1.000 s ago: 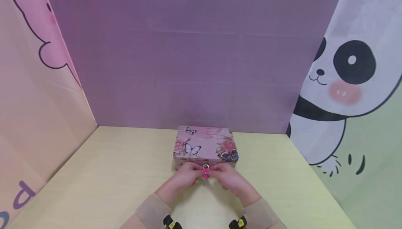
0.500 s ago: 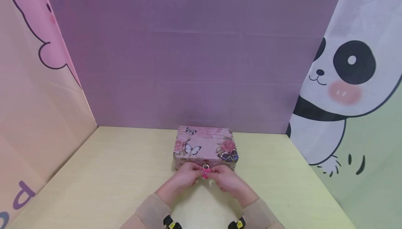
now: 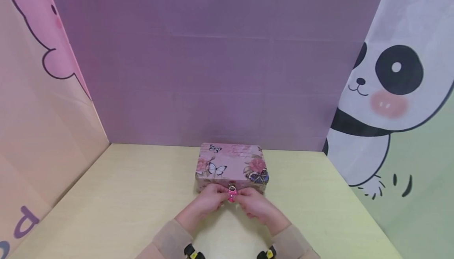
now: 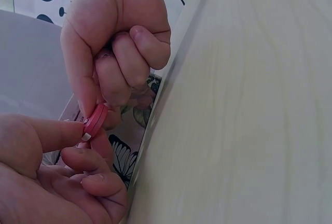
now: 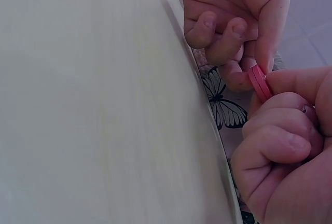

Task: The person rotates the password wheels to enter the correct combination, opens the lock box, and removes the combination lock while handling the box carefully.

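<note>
A small pink padlock [image 3: 232,195] with a metal shackle hangs at the front clasp of a pink tin box [image 3: 230,162] printed with butterflies and roses. The box's lid is down. From the left side, my left hand [image 3: 211,196] pinches the padlock between thumb and fingers. My right hand [image 3: 256,202] pinches it from the other side, with its remaining fingers curled in. Seen edge-on in the left wrist view, the padlock [image 4: 95,120] sits between both sets of fingertips. Something small and dark shows among the right hand's curled fingers in the right wrist view.
The box stands on a pale wooden table [image 3: 142,196], toward its back edge. Behind rises a purple backdrop [image 3: 220,62]. Printed panels flank the table, with a panda [image 3: 408,105] on the right one.
My right hand has shifted very slightly left and down at the padlock. My left hand and the box stay in place.
</note>
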Tool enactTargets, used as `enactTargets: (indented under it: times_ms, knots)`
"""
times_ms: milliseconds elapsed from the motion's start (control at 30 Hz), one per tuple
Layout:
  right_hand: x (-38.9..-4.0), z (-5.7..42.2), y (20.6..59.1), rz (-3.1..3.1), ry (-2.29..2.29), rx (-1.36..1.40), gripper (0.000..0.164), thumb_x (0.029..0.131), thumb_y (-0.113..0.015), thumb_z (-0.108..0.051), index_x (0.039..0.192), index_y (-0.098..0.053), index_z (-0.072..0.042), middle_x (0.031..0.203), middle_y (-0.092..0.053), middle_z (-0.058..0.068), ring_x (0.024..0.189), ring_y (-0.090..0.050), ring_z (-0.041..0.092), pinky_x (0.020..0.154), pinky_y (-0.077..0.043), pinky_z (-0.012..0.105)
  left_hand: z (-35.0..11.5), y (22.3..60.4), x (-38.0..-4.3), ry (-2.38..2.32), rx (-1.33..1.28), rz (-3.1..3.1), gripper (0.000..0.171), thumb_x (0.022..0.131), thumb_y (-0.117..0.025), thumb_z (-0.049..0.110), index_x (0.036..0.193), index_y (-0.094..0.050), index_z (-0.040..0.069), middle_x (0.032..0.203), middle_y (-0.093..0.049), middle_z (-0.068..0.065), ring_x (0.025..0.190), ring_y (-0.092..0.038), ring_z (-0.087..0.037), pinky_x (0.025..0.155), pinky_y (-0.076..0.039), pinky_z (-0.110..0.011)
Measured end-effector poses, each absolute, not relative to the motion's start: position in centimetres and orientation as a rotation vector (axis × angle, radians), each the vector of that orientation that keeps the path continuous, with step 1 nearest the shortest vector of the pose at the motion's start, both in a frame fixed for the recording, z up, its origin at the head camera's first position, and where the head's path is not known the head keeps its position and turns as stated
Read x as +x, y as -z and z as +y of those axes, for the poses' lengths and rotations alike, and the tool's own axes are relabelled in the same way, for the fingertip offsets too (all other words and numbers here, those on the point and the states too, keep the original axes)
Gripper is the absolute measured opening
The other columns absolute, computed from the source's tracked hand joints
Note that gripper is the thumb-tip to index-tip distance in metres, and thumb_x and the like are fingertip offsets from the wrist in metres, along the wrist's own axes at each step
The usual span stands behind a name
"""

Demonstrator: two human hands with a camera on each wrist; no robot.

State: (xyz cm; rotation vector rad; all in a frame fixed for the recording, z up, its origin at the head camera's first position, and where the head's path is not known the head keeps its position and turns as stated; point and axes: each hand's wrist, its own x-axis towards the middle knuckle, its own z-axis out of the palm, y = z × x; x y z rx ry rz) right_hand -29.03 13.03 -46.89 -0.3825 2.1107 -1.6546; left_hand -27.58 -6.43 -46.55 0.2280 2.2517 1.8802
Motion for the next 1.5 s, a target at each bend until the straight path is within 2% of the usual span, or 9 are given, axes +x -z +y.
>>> enactTargets:
  times_ms: [767,1067,1500]
  knots:
    - [-28.86,12.91,47.07,2.132,1.664,-0.386,0.031,0.102,-0.058,-0.023,0.108,-0.068,0.005,0.057,-0.036,-0.008,0.045,-0.027,0.006,0.041,-0.022,0.02,-6.33,46.55,-27.56,-1.895,0.227,2.237,0.012,0.096,-0.061,0.003,0.097,-0.07,-0.005,0.066,-0.05,0.001,0.049,-0.037,-0.006,0.046,-0.031,-0.02]
    - [-28.85,12.95,46.92,2.132,1.656,-0.382,0.031,0.103,-0.056,-0.024,0.108,-0.068,0.005,0.057,-0.035,-0.008,0.046,-0.027,0.006,0.041,-0.022,0.021,-6.3,46.35,-27.36,-1.898,0.239,2.252,0.013,0.096,-0.061,0.002,0.098,-0.07,-0.007,0.062,-0.047,0.004,0.048,-0.036,-0.006,0.045,-0.03,-0.02]
    - [-29.09,13.18,47.24,2.136,1.668,-0.368,0.031,0.102,-0.057,-0.025,0.105,-0.069,0.004,0.056,-0.033,-0.008,0.045,-0.026,0.006,0.041,-0.021,0.021,-6.25,46.37,-27.55,-1.883,0.229,2.259,0.012,0.096,-0.061,0.003,0.098,-0.071,-0.005,0.072,-0.058,-0.004,0.05,-0.038,-0.006,0.046,-0.032,-0.02]
